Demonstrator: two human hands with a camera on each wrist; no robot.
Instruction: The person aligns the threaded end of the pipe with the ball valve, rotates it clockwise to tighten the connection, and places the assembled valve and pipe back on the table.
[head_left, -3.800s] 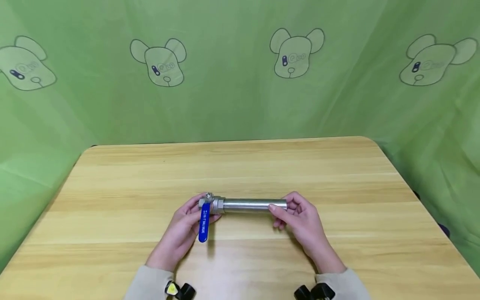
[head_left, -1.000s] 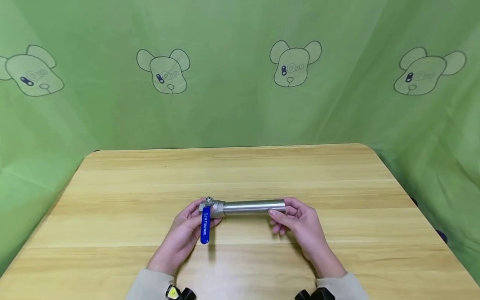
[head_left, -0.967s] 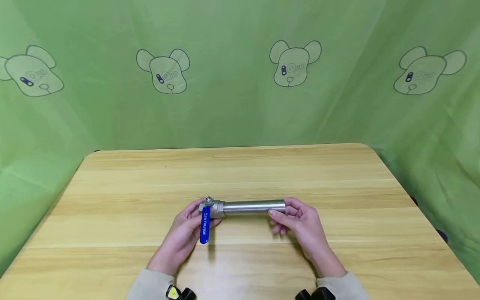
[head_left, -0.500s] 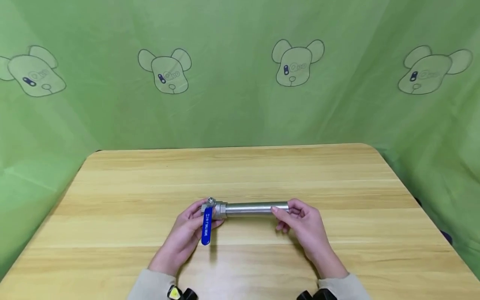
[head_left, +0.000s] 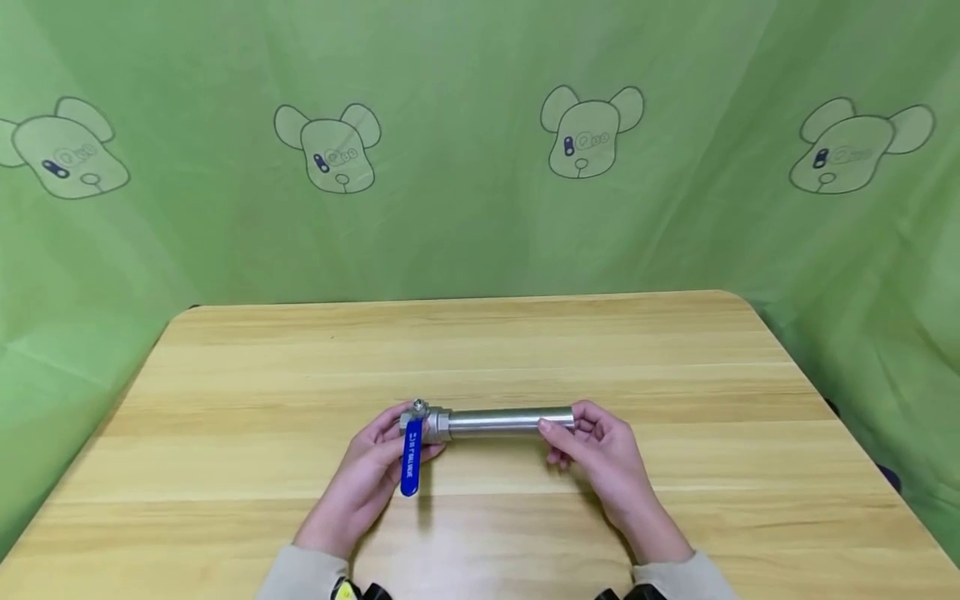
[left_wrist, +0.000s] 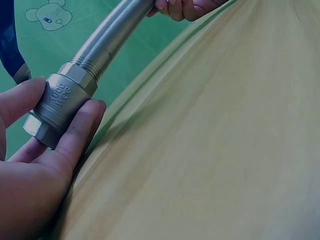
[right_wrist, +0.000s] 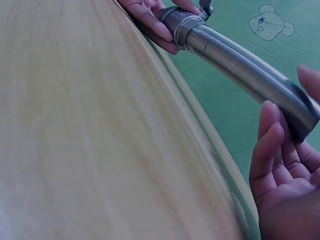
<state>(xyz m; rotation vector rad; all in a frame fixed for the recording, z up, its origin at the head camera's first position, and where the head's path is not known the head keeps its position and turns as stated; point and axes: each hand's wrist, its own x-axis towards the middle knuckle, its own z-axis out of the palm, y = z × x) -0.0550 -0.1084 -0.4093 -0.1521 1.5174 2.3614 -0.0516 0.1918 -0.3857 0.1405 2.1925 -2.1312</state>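
Note:
A steel ball valve [head_left: 437,423] with a blue lever handle [head_left: 411,458] is joined to a long bare metal pipe [head_left: 502,420], held level over the table. My left hand [head_left: 363,475] grips the valve body, thumb on the near side and fingers behind and below. The lever points toward me. On the right, my right hand [head_left: 611,458] holds the pipe's free end between thumb and fingers. In the left wrist view, a few screw threads [left_wrist: 87,66] show where the pipe enters the valve. From the right wrist, curled fingers [right_wrist: 267,145] lie under the pipe end.
A light wooden table [head_left: 480,350] with rounded far corners lies under both hands. Behind and around it hangs a green cloth [head_left: 465,217] printed with bear heads. Black wrist cameras [head_left: 375,592] show at the sleeves.
The scene sits lower in the head view than 3.8 seconds ago. My right thumb lies slightly lower on the pipe than half a second ago. Both hands keep their holds.

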